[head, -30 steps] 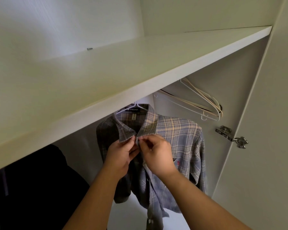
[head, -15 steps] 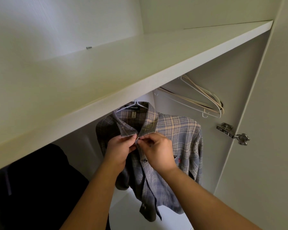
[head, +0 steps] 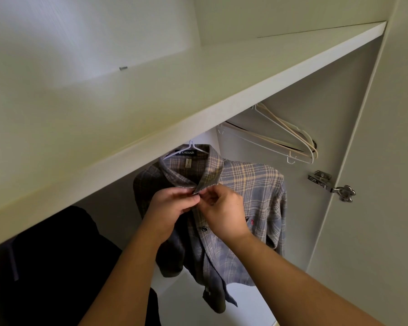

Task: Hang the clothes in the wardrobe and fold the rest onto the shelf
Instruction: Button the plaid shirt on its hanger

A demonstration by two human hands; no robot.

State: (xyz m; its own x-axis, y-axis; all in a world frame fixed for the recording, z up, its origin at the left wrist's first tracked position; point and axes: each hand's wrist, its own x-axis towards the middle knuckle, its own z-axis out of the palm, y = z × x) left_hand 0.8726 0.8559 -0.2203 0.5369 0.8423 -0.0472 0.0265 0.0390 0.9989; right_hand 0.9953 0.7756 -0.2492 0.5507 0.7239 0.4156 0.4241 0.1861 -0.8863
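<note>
The shirt (head: pixel 252 191) is hung on a hanger (head: pixel 191 148) under the shelf's (head: pixel 198 95) front edge, long axis vertical. It lies straight ahead of both hands, equally near each. The collar front is pinched from 1 side by the left hand (head: pixel 174 208) and from the other by the right hand (head: pixel 224 215). The top button is judged to be in hand. The next button (head: pixel 204 228) lies just below. Also held in the wardrobe (head: pixel 304 102) are spare hangers (head: pixel 280 140) at its right wall and a dark garment (head: pixel 45 267) at its left.
</note>
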